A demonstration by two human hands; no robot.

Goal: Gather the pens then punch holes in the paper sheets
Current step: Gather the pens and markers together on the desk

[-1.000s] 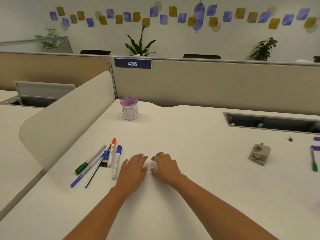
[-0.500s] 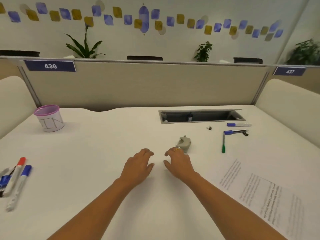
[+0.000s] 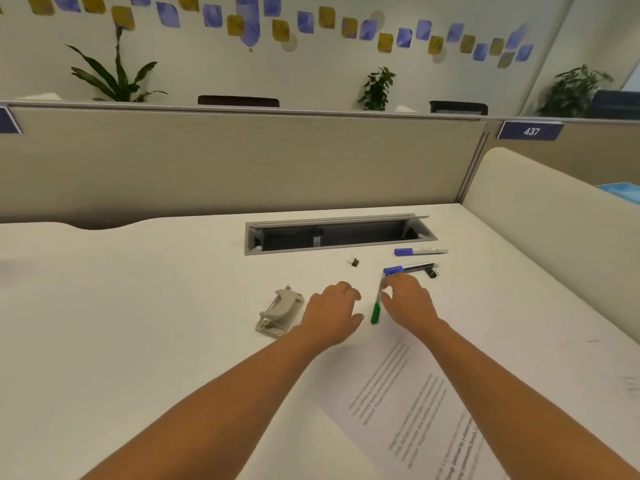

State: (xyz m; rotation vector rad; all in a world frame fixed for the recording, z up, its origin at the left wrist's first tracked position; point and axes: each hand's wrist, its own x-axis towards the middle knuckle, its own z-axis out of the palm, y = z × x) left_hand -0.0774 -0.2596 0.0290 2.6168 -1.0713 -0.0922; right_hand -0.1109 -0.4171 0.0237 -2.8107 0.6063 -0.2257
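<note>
Head view: looks down over a white desk (image 3: pixel 138 323), with both bare forearms stretched forward side by side. Pinches the upper end of the green pen (image 3: pixel 375 311) with the right hand (image 3: pixel 410 303), thumb and forefinger curled round the barrel, other fingers bent above it; cap end of that pen pointing back toward the person, just beyond the top corner of the paper sheets (image 3: pixel 415 403). Carries the left hand (image 3: pixel 330 315) palm down, fingers relaxed and gripping nothing, between the grey hole punch (image 3: pixel 280 311) and the green pen, near both and apparently touching neither; cannot tell whether resting on the desk or just above it. Shows the hole punch lying on the desk just left of that hand. Shows the printed paper sheets spread at an angle under the right forearm, running off toward the lower right. Beyond the right hand: a blue-capped pen (image 3: pixel 408 269) with a dark barrel lying crosswise, a black binder clip (image 3: pixel 432 273) just beside its right end; farther back, a blue-capped marker (image 3: pixel 420 251) with a white barrel, close to the open cable tray (image 3: pixel 339 233) sunk in the desk. Between tray and left hand, alone: a second small clip (image 3: pixel 353 261). Behind the desk: a beige partition (image 3: pixel 242 161), a blue label (image 3: pixel 530 132) reading 437 at right, potted plants (image 3: pixel 116 74) beyond.
</note>
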